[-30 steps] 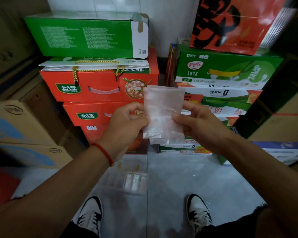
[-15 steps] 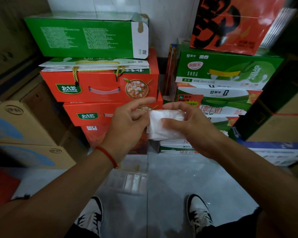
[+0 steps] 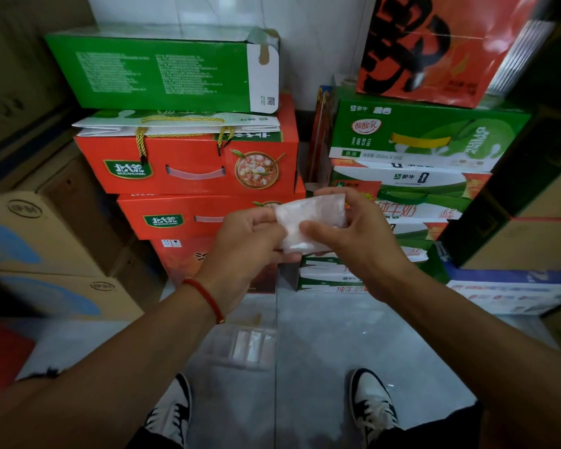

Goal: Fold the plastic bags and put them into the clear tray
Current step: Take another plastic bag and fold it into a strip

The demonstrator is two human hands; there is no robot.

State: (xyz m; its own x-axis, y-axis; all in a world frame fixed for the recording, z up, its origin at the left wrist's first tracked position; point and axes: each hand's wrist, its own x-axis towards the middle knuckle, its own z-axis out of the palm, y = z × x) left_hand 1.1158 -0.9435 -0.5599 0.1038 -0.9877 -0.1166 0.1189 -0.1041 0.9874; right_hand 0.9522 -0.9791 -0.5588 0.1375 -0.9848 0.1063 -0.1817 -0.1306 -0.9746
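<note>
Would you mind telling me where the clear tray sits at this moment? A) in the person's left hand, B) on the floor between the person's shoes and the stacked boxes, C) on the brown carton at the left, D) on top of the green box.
B: the clear tray lies on the floor tiles, below the left hand and right hand that hold the folded plastic bag.

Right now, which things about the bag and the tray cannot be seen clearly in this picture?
- Folded translucent plastic bag, head view: its lower left part is covered by the left hand, its right edge by the right hand; the fold count is unclear.
- Clear plastic tray on the floor: the left forearm hides its far corner; the contents are blurred.
</note>
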